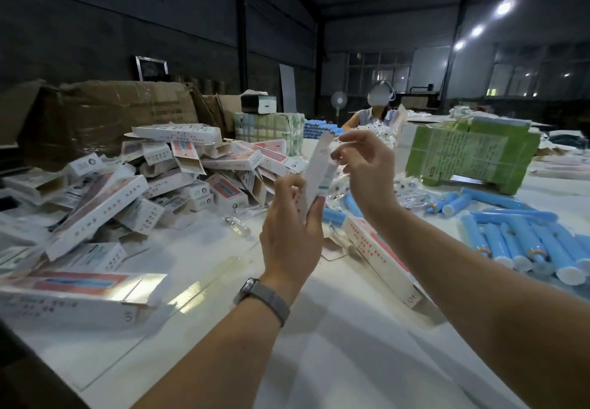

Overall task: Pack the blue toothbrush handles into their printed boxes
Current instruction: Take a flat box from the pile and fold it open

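My left hand (292, 223) grips the lower end of a white printed box (321, 169), held upright above the table with its top flap open. My right hand (360, 161) is at the box's upper right side with curled fingers; whether it touches the box or pinches something is unclear. Several blue toothbrush handles (523, 242) lie in a heap on the right of the table. Another printed box (380, 252) lies flat under my right forearm. A large pile of printed boxes (178, 178) fills the left side.
A white sheet covers the table (223, 297). Green wrapped bundles (469, 153) stand at back right, another bundle (271, 131) at back centre, brown cartons (105, 111) at back left. A person (373, 111) sits across the table. Small clear bags (405, 185) lie behind my hands.
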Motion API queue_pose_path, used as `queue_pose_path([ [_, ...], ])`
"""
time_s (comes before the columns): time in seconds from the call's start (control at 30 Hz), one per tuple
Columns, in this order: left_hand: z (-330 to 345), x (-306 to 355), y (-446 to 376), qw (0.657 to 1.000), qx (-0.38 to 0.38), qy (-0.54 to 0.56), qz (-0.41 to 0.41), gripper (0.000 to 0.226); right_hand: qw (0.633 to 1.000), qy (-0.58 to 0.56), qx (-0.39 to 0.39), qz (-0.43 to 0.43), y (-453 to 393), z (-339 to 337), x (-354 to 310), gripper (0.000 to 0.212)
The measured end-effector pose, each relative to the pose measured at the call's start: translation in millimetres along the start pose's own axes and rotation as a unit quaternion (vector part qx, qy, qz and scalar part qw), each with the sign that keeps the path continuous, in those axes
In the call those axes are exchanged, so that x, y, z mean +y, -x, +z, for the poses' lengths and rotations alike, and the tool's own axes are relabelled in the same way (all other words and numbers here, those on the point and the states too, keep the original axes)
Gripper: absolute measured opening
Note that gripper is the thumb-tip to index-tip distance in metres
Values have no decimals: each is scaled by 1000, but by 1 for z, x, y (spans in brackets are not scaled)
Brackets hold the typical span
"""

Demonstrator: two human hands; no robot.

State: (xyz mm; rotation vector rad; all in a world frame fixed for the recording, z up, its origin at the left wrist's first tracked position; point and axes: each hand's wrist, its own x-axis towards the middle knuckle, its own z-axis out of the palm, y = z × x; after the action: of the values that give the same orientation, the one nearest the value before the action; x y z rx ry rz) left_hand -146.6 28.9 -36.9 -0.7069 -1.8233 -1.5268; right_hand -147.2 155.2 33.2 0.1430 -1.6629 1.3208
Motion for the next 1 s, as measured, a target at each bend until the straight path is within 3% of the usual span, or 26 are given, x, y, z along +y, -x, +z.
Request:
queue_pose_path([
  [0.1,-4,-5,-4,998,16,44,-48,39,997,-12,58,49,-21,21,21,23],
  [0.17,-6,-5,-4,997,27,46,-47,38,981,171,-18,94,-29,21,47,22],
  [0.2,-6,-5,-4,998,28,45,-43,37,935,311,-116,128,-30,17,62,25],
  [0.27,-5,-5,-4,998,29,43,-38,40,788,517,-280,181,-24,13,85,36],
  [0.3,-5,-6,-4,998,30,44,-35,40,747,557,-307,194,-22,12,91,38],
  [0.33,-4,-6,-3,998,29,46,-33,40,737,567,-306,204,-21,12,95,38],
  [0.5,-5,-5,-1,997,13,63,-36,35,754,542,-305,212,-26,9,97,27],
  [0.7,-4,-1,1,997,-1,73,-30,31,778,505,-316,199,-30,7,99,31],
  [0.87,-3,-2,0,998,-7,64,-29,32,734,541,-343,227,-36,14,98,37],
  [1.0,-3,-4,1,998,-13,56,-31,29,732,542,-332,246,-37,10,102,35],
])
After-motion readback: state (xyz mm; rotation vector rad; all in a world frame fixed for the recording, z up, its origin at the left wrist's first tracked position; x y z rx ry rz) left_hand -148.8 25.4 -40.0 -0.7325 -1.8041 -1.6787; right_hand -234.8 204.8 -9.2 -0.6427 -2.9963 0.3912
